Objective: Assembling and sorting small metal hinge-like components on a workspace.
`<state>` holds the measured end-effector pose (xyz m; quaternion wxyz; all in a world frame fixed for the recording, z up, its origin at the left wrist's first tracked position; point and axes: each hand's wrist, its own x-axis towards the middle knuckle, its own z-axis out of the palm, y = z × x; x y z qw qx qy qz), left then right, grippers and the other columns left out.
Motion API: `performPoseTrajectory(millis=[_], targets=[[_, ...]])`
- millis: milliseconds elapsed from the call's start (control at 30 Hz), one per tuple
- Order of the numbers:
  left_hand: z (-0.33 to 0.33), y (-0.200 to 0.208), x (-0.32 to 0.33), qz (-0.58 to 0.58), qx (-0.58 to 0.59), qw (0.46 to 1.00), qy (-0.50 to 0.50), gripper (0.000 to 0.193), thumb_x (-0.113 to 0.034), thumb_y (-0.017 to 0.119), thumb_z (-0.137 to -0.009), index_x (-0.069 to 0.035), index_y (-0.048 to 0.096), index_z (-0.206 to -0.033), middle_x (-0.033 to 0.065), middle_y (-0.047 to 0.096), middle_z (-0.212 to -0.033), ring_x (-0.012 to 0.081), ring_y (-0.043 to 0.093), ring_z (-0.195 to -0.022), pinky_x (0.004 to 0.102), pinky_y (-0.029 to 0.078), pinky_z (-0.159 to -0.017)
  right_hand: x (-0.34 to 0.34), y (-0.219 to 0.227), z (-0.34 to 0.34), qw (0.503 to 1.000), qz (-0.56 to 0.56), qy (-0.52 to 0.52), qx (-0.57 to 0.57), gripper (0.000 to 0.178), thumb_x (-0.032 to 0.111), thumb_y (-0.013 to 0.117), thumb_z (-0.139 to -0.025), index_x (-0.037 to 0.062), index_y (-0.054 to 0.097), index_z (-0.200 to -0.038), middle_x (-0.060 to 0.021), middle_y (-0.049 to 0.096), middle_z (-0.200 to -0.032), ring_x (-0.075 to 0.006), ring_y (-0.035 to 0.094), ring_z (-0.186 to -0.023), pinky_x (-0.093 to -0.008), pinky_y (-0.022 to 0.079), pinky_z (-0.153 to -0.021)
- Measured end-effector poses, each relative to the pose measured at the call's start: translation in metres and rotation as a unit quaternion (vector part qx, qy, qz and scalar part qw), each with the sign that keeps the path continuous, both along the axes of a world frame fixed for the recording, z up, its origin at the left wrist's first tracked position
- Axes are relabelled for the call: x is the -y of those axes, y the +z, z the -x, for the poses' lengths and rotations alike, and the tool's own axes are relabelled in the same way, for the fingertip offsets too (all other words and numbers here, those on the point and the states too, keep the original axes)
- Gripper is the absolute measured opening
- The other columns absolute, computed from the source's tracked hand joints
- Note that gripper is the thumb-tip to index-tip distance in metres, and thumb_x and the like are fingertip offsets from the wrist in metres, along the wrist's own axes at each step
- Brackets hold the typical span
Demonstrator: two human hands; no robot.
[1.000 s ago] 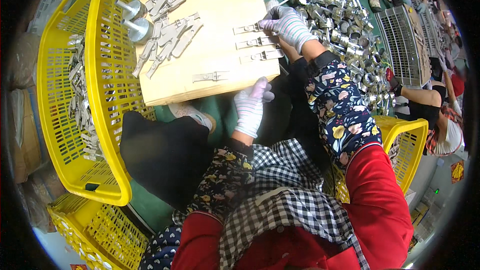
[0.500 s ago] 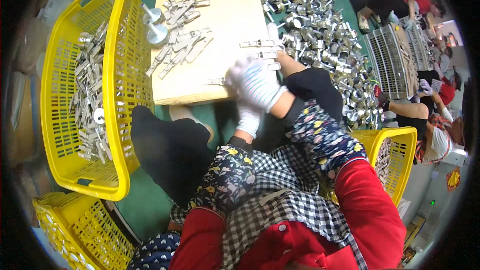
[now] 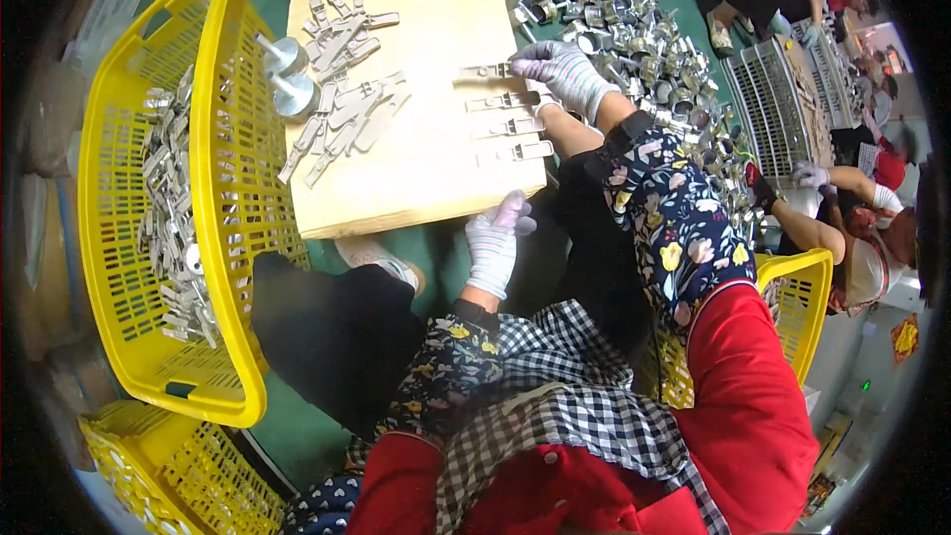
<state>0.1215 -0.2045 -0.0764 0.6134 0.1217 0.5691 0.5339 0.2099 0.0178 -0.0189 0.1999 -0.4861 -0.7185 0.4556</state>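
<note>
My right hand (image 3: 567,74), in a striped knit glove, pinches the right end of a flat metal clip (image 3: 483,72) at the board's right side. Below that clip, several similar clips lie in a row, one of them this clip (image 3: 513,127). They rest on a pale wooden board (image 3: 436,178). My left hand (image 3: 493,246), gloved too, is just off the board's near edge, fingers slightly bent and apart, with nothing visible in it. Two loose heaps of flat metal pieces (image 3: 352,119) lie on the board's left half.
A tall yellow basket (image 3: 253,267) with metal pieces stands left of the board. Two round-based metal parts (image 3: 294,94) sit between them. Shiny metal rings (image 3: 644,50) cover the floor at right. Another yellow basket (image 3: 812,297) is by my right elbow. Co-workers sit far right beside grey crates (image 3: 768,129).
My hands have come apart: the right moved up to the top clip of the row, the left dropped back below the board's edge. The clip row's lower end is now uncovered.
</note>
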Motion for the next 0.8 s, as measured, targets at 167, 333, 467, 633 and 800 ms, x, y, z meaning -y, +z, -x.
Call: performPoseTrajectory(millis=[167, 333, 467, 633, 800], targets=[[0.002, 0.009, 0.0, 0.03, 0.006, 1.0, -0.002, 0.04, -0.036, 0.065, -0.08, 0.003, 0.062, -0.089, 0.0114, 0.065, -0.078, 0.0159, 0.06, -0.064, 0.0262, 0.046, -0.062, -0.008, -0.025, -0.003, 0.988, 0.123, -0.081, -0.053, 0.024, 0.018, 0.068, -0.077, 0.0024, 0.064, -0.094, -0.0009, 0.062, -0.079, -0.0087, 0.053, -0.069, -0.0237, 0.044, -0.065], [0.003, 0.007, -0.001, 0.033, -0.004, 0.999, -0.017, 0.041, -0.036, 0.065, -0.08, 0.004, 0.062, -0.091, 0.0115, 0.065, -0.08, 0.0155, 0.06, -0.064, 0.0261, 0.046, -0.063, -0.011, -0.025, -0.001, 0.989, 0.126, -0.061, -0.04, 0.024, 0.019, 0.069, -0.076, 0.0022, 0.065, -0.092, -0.0006, 0.062, -0.077, -0.0092, 0.052, -0.068, -0.0245, 0.043, -0.065], [0.002, 0.008, -0.001, 0.031, -0.008, 0.999, -0.015, 0.04, -0.035, 0.064, -0.081, 0.004, 0.062, -0.09, 0.0115, 0.065, -0.081, 0.0157, 0.06, -0.064, 0.0263, 0.046, -0.063, -0.012, -0.028, 0.0, 0.99, 0.122, -0.05, -0.047, 0.026, 0.021, 0.07, -0.074, 0.0022, 0.066, -0.091, -0.0015, 0.062, -0.076, -0.01, 0.053, -0.07, -0.0249, 0.043, -0.067], [0.004, 0.01, 0.0, 0.033, -0.013, 0.999, -0.019, 0.04, -0.035, 0.064, -0.081, 0.004, 0.062, -0.09, 0.0115, 0.065, -0.081, 0.0162, 0.06, -0.065, 0.0267, 0.047, -0.064, -0.01, -0.024, 0.002, 0.989, 0.129, -0.065, -0.044, 0.026, 0.022, 0.07, -0.074, 0.0024, 0.066, -0.09, -0.0021, 0.062, -0.076, -0.0107, 0.053, -0.071, -0.0253, 0.043, -0.068], [0.004, 0.009, 0.001, 0.032, -0.008, 0.999, -0.018, 0.041, -0.036, 0.064, -0.08, 0.004, 0.062, -0.09, 0.0113, 0.065, -0.081, 0.0162, 0.061, -0.065, 0.027, 0.047, -0.063, -0.01, -0.029, 0.003, 0.989, 0.124, -0.071, -0.041, 0.026, 0.022, 0.071, -0.073, 0.0029, 0.066, -0.09, -0.0017, 0.062, -0.075, -0.011, 0.053, -0.07, -0.0253, 0.043, -0.067]])
